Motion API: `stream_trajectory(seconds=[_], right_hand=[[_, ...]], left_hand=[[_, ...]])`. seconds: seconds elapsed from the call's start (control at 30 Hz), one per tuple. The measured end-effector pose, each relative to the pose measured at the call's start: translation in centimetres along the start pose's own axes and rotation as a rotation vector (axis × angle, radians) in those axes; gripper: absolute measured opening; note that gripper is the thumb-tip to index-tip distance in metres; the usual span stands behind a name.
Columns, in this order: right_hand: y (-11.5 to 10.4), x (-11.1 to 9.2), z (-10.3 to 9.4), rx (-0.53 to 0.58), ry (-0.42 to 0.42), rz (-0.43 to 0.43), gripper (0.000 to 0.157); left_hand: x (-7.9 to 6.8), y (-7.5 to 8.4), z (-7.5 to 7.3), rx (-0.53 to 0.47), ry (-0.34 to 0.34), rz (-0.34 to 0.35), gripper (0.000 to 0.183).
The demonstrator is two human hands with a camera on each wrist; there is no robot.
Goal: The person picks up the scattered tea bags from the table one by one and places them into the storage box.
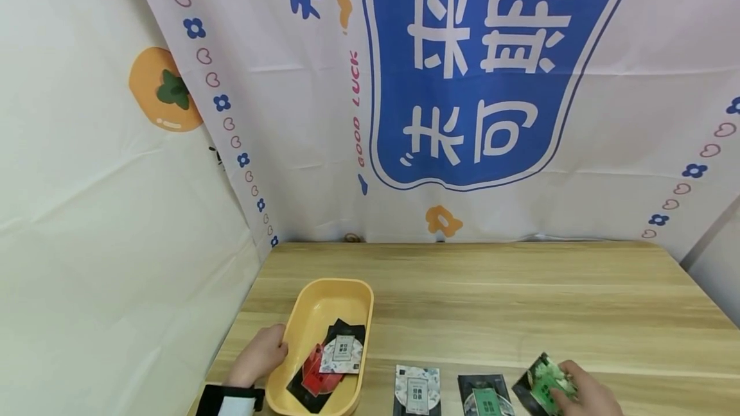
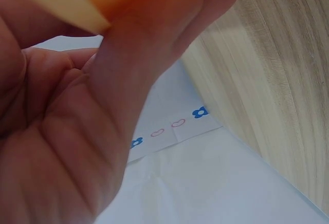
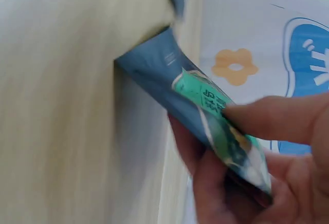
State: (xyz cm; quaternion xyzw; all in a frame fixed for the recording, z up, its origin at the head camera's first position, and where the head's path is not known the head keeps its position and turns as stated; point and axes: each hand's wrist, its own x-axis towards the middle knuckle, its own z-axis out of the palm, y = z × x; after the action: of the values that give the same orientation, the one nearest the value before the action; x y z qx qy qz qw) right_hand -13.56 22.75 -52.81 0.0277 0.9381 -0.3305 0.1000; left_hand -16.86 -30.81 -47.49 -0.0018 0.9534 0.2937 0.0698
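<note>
My left hand (image 1: pixel 261 353) grips the left rim of a yellow plastic bin (image 1: pixel 341 284); in the left wrist view the thumb and fingers close over the bin's edge (image 2: pixel 92 8). Inside lie a black-and-red packet (image 1: pixel 318 371) and a white-and-black packet (image 1: pixel 342 353), overlapping each other. On the right, my right hand (image 1: pixel 586 393) pinches a dark packet with a green label (image 1: pixel 543 384) between thumb and fingers. In the right wrist view this green-label packet (image 3: pixel 205 111) is tilted, one end toward the wooden surface.
On the wooden table (image 1: pixel 491 300), a white-and-black packet (image 1: pixel 417 390) and another green-label packet (image 1: pixel 485 395) lie in a row between the bin and my right hand. A printed cloth (image 1: pixel 324 114) hangs behind the table, and a pale cloth (image 1: pixel 115 262) covers the left side.
</note>
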Motion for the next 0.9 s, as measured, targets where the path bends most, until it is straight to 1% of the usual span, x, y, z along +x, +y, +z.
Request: stream_trajectory(seconds=[0.07,0.13,0.2,0.23,0.37,0.43,0.57,0.7,0.9], right_hand=[[-0.5,-0.1,-0.3,0.118,0.04,0.021,0.032],[-1.0,-0.2,-0.7,0.219,0.06,0.069,0.036],[-1.5,-0.3,-1.1,0.314,0.07,0.11,0.044],[-1.6,-0.3,-1.2,0.341,0.079,0.121,0.049],[-2.0,0.0,-1.5,0.375,0.107,0.147,0.063],[-2.1,0.1,-1.4,0.381,0.115,0.152,0.067],[-2.1,0.5,-1.1,0.425,0.117,0.156,0.066],[-2.2,0.9,-0.7,0.481,0.11,0.139,0.063],[-2.8,1.0,-0.5,0.514,0.123,0.142,0.061]], left_hand=[[0.0,0.0,0.0,-0.003,0.001,0.001,0.013],[0.0,0.0,0.0,-0.009,0.001,0.003,0.013],[-0.1,0.0,0.0,-0.012,-0.001,0.009,0.013],[-0.1,0.0,0.0,-0.013,-0.001,0.011,0.013],[-0.1,0.0,0.0,-0.01,0.001,0.018,0.013],[-0.1,0.0,0.0,-0.013,0.003,0.014,0.013],[0.0,0.0,0.0,-0.018,0.0,0.005,0.014],[0.0,0.0,0.0,-0.013,0.002,0.002,0.013],[0.0,0.1,-0.1,-0.017,-0.013,-0.003,0.014]])
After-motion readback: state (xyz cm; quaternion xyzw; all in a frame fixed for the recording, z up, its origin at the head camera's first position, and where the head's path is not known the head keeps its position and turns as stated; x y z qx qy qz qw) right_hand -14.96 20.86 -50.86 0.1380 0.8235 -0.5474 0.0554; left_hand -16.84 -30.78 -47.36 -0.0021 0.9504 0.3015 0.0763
